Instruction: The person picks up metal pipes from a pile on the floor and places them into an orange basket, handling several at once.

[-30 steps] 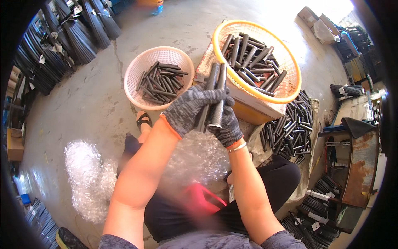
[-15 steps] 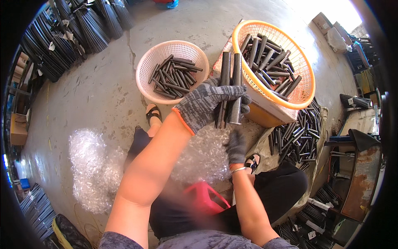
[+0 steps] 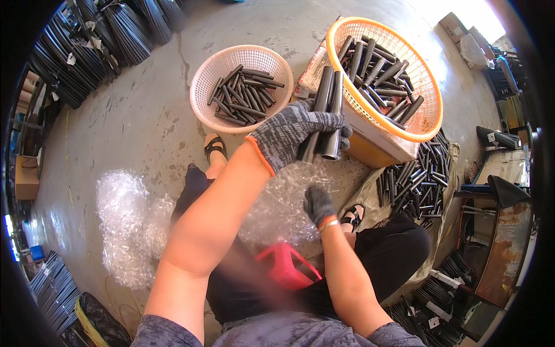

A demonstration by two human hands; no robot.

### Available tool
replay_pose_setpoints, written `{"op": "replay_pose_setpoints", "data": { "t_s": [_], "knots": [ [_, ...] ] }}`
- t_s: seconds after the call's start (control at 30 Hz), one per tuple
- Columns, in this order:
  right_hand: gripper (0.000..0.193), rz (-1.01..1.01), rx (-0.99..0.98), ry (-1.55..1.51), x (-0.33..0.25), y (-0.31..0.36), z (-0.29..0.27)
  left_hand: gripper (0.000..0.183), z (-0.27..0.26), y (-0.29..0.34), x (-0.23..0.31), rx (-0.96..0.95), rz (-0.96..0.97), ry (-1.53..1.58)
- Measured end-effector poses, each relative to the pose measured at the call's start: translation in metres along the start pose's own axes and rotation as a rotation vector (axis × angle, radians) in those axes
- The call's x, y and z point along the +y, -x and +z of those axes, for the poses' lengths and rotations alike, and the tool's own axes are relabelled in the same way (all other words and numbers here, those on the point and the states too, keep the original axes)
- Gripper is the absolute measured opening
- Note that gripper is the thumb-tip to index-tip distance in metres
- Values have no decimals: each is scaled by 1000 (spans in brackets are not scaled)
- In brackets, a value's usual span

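My left hand (image 3: 298, 130), in a grey knitted glove with an orange cuff, is wrapped round a pair of black tubes (image 3: 331, 130), held tilted side by side with their near ends open. My right hand (image 3: 318, 205), gloved in grey, is curled closed lower down, over a heap of clear plastic scraps (image 3: 277, 214); whatever it may hold is hidden. Beyond my left hand stands a pale pink basket (image 3: 199, 87) with several black tubes in it. At the right, an orange basket (image 3: 435, 110) holds more black tubes (image 3: 381, 72).
The orange basket rests on a cardboard box (image 3: 376, 151). Beside it, many loose tubes (image 3: 416, 182) lie on a cloth sheet (image 3: 363, 194). A second clear plastic heap (image 3: 124, 225) lies at left. A red plastic stool (image 3: 286, 266) is beneath me. Bundled black rods (image 3: 75, 55) line the far left.
The tubes in my left hand have tipped so their near open ends face me more. My right hand has shifted slightly left and its fingers look more curled. The view has shifted slightly.
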State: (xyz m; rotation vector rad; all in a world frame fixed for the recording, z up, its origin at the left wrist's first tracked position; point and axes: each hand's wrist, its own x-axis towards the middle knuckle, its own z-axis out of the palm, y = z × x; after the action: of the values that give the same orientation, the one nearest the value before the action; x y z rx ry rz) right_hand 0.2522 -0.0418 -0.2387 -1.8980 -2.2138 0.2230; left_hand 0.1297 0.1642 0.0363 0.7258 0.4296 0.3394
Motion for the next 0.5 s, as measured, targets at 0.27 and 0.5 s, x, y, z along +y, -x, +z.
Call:
{"op": "replay_pose_setpoints", "data": {
  "t_s": [0.27, 0.5],
  "knots": [
    [43, 1230, 134, -1173, -10, 32, 36, 22, 4, -1, 3, -69, 94, 101],
    [41, 401, 656, -1600, -10, -118, -163, 21, 6, -9, -12, -137, 121, 171]
  ]
}}
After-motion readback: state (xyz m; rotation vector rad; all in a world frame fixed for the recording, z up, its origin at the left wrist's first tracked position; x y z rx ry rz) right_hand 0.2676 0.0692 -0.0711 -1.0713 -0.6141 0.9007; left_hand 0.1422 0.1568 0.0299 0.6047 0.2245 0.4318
